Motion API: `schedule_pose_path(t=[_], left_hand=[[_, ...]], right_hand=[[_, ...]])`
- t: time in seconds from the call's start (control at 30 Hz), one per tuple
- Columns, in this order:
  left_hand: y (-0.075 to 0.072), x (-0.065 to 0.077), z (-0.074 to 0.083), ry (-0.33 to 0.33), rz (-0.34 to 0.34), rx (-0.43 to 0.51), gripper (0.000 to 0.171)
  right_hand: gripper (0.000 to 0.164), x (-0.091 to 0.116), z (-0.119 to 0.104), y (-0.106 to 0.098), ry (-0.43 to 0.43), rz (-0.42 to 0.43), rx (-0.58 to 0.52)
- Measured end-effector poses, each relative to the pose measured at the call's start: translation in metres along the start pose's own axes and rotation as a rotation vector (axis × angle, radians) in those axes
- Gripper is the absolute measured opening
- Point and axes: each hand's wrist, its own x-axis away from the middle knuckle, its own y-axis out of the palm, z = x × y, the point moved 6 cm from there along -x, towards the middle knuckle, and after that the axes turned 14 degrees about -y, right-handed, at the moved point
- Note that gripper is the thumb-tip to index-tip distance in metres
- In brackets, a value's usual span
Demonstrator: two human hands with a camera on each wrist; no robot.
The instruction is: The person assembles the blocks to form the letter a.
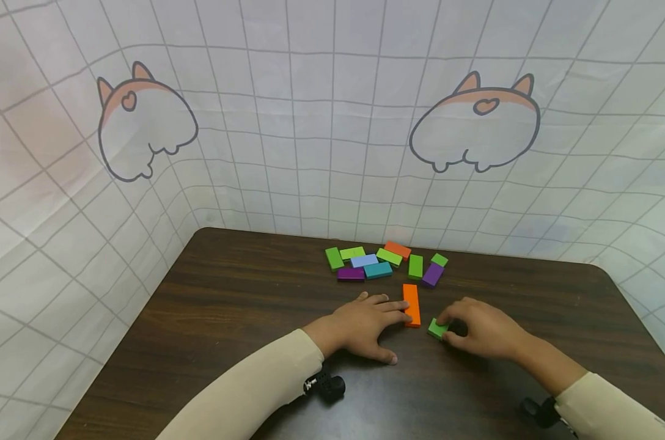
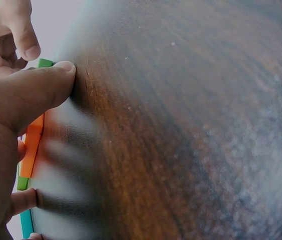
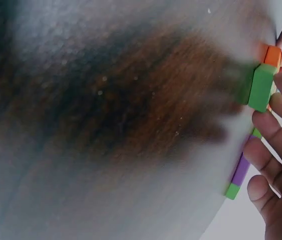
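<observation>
An orange block lies lengthwise on the table, its long side touched by the fingertips of my left hand. That hand is spread low over the wood, thumb held apart from the fingers. Just right of the orange block, a small green block sits between the thumb and index finger of my right hand, which pinches it at the table. In the right wrist view the green block is close to the end of the orange block, and the other fingers curve loosely beside it.
Behind the hands lies a loose group of blocks, including a purple one, a teal one, a light blue one and several green ones. The dark wooden table meets a white gridded curtain at its back edge.
</observation>
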Motion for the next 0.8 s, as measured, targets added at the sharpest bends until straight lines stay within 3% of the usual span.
schedule_pose_path(t=[0.2, 0.5, 0.8], left_hand=[[-0.001, 0.0, 0.0, 0.003, 0.001, 0.009, 0.08], [-0.002, 0.0, -0.001, 0.005, 0.005, 0.012, 0.08], [-0.001, -0.001, -0.001, 0.006, 0.006, 0.017, 0.08]], right_hand=[[0.019, -0.003, -0.005, 0.001, -0.02, -0.035, -0.041], [0.02, -0.009, -0.013, 0.004, -0.086, -0.014, -0.048], [0.016, -0.015, -0.017, 0.005, -0.086, -0.023, -0.037]])
